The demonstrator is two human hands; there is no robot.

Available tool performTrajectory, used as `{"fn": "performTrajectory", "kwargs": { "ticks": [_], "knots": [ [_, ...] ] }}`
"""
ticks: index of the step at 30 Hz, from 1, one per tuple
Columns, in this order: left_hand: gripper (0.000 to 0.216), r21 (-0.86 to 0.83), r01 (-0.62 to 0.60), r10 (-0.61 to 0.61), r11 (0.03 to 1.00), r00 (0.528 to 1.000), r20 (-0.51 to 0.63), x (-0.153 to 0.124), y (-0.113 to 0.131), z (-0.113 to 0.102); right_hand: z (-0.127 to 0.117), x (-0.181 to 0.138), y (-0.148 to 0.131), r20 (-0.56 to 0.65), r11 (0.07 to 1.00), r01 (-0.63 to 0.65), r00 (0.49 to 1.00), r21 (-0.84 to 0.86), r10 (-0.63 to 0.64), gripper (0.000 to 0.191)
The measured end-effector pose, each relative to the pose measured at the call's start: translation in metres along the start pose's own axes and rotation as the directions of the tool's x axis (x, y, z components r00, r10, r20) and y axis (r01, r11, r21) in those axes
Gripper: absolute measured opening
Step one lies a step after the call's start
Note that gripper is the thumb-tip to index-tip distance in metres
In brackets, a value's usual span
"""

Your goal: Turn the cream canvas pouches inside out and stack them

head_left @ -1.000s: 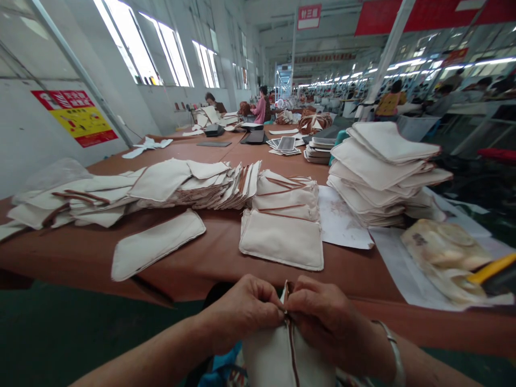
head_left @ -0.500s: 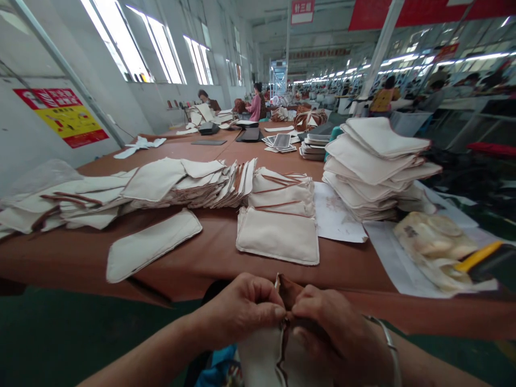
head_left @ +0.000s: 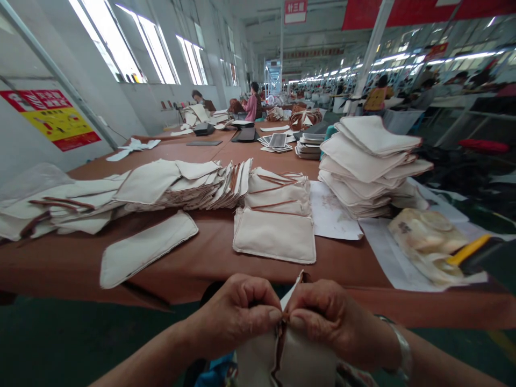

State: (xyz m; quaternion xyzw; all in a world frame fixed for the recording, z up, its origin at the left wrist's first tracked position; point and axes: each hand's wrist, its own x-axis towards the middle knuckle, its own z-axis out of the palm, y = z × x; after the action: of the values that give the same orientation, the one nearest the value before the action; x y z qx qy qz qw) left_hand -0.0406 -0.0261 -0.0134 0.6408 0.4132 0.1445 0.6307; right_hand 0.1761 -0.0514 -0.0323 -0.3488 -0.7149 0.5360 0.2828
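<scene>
While the left hand (head_left: 237, 309) and the right hand (head_left: 338, 322) meet at the lower centre of the frame, both are curled in a tight pinch, thumbs against bent forefingers, gripping the brown seam of a cream fabric piece (head_left: 308, 360) between them. That piece hangs at the bottom centre, just in front of the near edge of the table (head_left: 209, 258), with two cream panels on either side of a dark brown line and one pale corner sticking up behind the fingertips. The right wrist wears a silvery bracelet (head_left: 404, 349).

Just above the hands in the frame lies a small stack of cream rectangles (head_left: 274, 235) — flat, edges roughly aligned — and behind it are more pieces with brown edging. Left of centre, a single long cream panel (head_left: 149, 248) lies at a slant, one end by the table's front edge. A long row of overlapping cream pieces (head_left: 151, 180) runs from the left edge to the middle of the frame. A taller, uneven cream stack (head_left: 371, 153) stands right of centre, beside a stained white sheet of paper (head_left: 334, 215). At the lower right, a crumpled plastic bag (head_left: 427, 236) sits near a yellow handle (head_left: 470, 250), and a person in a pink top (head_left: 252, 106) stands at the upper centre
</scene>
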Motion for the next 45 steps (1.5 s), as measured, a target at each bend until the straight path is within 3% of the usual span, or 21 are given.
{"fn": "performTrajectory", "kwargs": {
  "ticks": [3, 7, 11, 17, 21, 24, 26, 29, 31, 36, 42, 45],
  "knots": [
    [0.029, -0.036, -0.040, 0.039, 0.999, 0.999, -0.024, 0.003, -0.004, 0.001, 0.001, -0.002, 0.005, -0.061, 0.986, 0.118, 0.990, -0.114, -0.125, 0.017],
    [0.023, 0.166, -0.104, 0.114, 0.981, 0.992, -0.056, 0.006, 0.003, 0.006, -0.011, 0.003, 0.006, 0.047, 0.998, 0.045, 0.998, 0.051, -0.047, 0.021],
    [0.025, 0.302, -0.162, 0.190, 0.939, 0.980, -0.065, 0.004, 0.017, 0.007, -0.019, 0.010, 0.002, 0.113, 0.998, 0.022, 0.993, 0.051, -0.028, 0.034],
    [0.028, 0.082, 0.038, -0.048, 0.996, 0.992, 0.118, 0.000, 0.022, -0.019, -0.019, 0.013, 0.008, 0.161, 0.996, 0.019, 0.986, 0.082, -0.032, 0.034],
    [0.026, 0.014, 0.098, -0.099, 0.995, 0.988, 0.117, 0.001, 0.019, -0.029, -0.020, 0.012, 0.014, 0.163, 0.989, -0.025, 0.987, 0.148, 0.001, 0.037],
    [0.020, 0.044, 0.011, -0.013, 0.999, 1.000, 0.025, 0.001, 0.017, -0.023, -0.020, 0.012, 0.018, 0.157, 0.964, -0.073, 0.987, 0.257, 0.033, 0.039],
    [0.012, 0.175, -0.126, 0.136, 0.976, 0.990, -0.046, 0.000, 0.016, -0.018, -0.019, 0.012, 0.020, 0.155, 0.950, -0.092, 0.987, 0.299, 0.047, 0.040],
    [0.008, 0.461, -0.341, 0.399, 0.819, 0.917, -0.030, -0.002, 0.013, -0.012, -0.016, 0.013, 0.022, 0.128, 0.938, -0.107, 0.989, 0.331, 0.067, 0.040],
    [0.015, 0.619, -0.400, 0.488, 0.676, 0.872, 0.031, -0.004, 0.012, -0.010, -0.014, 0.015, 0.023, 0.112, 0.928, -0.122, 0.990, 0.352, 0.087, 0.041],
    [0.014, 0.885, -0.314, 0.482, 0.343, 0.868, 0.121, -0.003, 0.011, -0.004, -0.010, 0.015, 0.022, 0.114, 0.892, -0.156, 0.986, 0.425, 0.118, 0.041],
    [0.010, 0.957, -0.281, 0.412, 0.065, 0.881, 0.231, -0.004, 0.012, 0.010, -0.008, 0.013, 0.021, 0.104, 0.818, -0.211, 0.977, 0.535, 0.184, 0.039],
    [0.011, 0.966, -0.260, 0.418, -0.005, 0.877, 0.238, -0.007, 0.008, 0.014, -0.009, 0.012, 0.022, 0.117, 0.815, -0.228, 0.974, 0.532, 0.196, 0.035]
  ]
}}
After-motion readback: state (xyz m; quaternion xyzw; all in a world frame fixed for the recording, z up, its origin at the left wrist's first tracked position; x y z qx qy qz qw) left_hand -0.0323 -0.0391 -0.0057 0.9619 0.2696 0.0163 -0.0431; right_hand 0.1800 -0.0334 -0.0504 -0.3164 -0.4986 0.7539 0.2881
